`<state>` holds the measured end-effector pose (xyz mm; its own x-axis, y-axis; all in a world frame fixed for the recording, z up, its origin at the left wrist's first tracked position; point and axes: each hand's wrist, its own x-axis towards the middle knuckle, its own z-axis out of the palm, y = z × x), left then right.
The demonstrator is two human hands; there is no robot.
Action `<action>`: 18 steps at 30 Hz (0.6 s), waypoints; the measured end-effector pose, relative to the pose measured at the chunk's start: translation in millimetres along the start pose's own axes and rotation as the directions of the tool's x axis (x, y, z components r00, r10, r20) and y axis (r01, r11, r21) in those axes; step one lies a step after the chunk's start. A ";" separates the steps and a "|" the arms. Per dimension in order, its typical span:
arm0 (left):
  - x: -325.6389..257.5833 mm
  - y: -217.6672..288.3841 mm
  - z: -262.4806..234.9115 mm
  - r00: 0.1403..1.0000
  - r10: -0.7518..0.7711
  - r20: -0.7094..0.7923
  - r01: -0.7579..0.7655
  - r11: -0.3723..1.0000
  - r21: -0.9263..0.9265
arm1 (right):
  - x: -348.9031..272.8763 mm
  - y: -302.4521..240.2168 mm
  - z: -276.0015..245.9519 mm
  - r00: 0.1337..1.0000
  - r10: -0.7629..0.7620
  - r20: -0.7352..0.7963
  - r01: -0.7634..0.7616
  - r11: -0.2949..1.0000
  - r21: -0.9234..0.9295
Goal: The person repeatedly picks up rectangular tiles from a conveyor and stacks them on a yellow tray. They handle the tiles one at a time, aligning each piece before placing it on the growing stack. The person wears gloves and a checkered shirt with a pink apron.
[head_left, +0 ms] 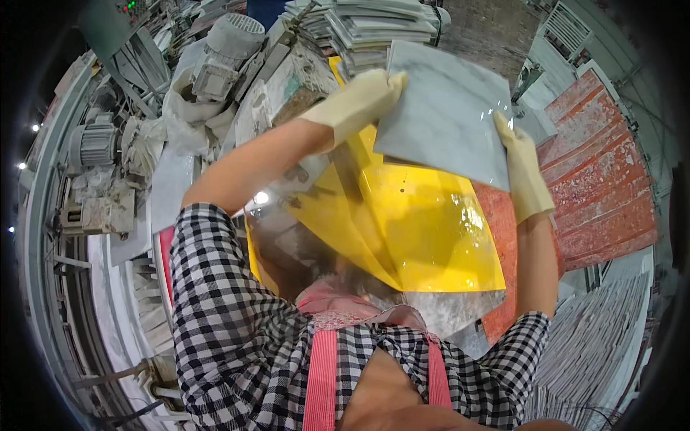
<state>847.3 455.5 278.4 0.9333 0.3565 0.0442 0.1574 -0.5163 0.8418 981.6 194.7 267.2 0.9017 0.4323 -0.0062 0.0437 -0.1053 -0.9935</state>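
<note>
A grey-white marbled tile (pixel 445 111) is held up in front of me, slightly tilted, with a glossy face. My left hand (pixel 363 104), in a cream rubber glove, is closed on its left edge, the thumb over the face. On the right edge my right hand (pixel 522 169), gloved the same way, grips with the thumb on the face and the other fingers hidden behind. Below the tile lies a wet, shiny yellow sheet (pixel 431 230), creased and sloping toward my apron. The tile covers part of this sheet.
A stack of tiles (pixel 381 29) stands at the far side. Dusty machinery with a motor (pixel 93 144) fills the left. To the right are worn red panels (pixel 596 172) and, nearer, a long row of thin tiles (pixel 593 337) packed on edge.
</note>
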 end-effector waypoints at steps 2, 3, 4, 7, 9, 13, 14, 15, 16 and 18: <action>39.5 6.1 -35.2 0.993 0.075 -0.088 -0.074 0.997 0.025 | 46.8 -34.7 18.8 0.981 -0.188 -0.045 0.176 0.963 -0.204; 58.7 3.2 -54.8 0.988 0.102 -0.116 -0.094 0.993 0.066 | 75.7 -49.5 34.1 0.991 -0.120 -0.063 0.108 0.980 -0.167; 77.6 -0.2 -75.2 0.980 0.137 -0.147 -0.123 0.987 0.101 | 100.5 -62.8 48.0 0.987 -0.157 -0.030 0.148 0.967 -0.209; 141.8 -7.7 -129.6 0.971 0.054 -0.234 -0.037 0.996 0.079 | 171.9 -100.3 85.7 0.960 -0.271 0.069 0.278 0.898 -0.341; 169.3 -25.0 -169.3 0.969 0.166 -0.181 -0.126 0.969 0.213 | 215.0 -115.0 112.7 0.946 -0.309 0.095 0.319 0.841 -0.437; 222.7 -53.2 -206.3 0.956 0.138 -0.258 -0.091 0.978 0.189 | 286.4 -136.9 158.2 0.973 -0.178 0.146 0.227 0.848 -0.480; 235.7 -58.2 -210.4 0.951 0.143 -0.275 -0.088 0.976 0.201 | 296.0 -137.0 164.9 0.967 -0.213 0.140 0.254 0.836 -0.486; 249.7 -63.6 -213.3 0.947 0.144 -0.286 -0.081 0.972 0.220 | 306.0 -134.5 172.1 0.960 -0.247 0.135 0.281 0.823 -0.493; 259.6 -68.9 -213.7 0.944 0.144 -0.295 -0.075 0.970 0.233 | 310.3 -131.4 174.8 0.954 -0.274 0.126 0.299 0.812 -0.501; 282.2 -78.2 -213.8 0.935 0.144 -0.324 -0.056 0.962 0.266 | 330.4 -132.7 186.2 0.970 -0.187 0.155 0.242 0.813 -0.531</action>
<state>1029.3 763.0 340.1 0.7907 0.5114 0.3366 0.1856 -0.7242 0.6642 1193.7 518.2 375.8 0.7997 0.5781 0.1621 0.4816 -0.4562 -0.7483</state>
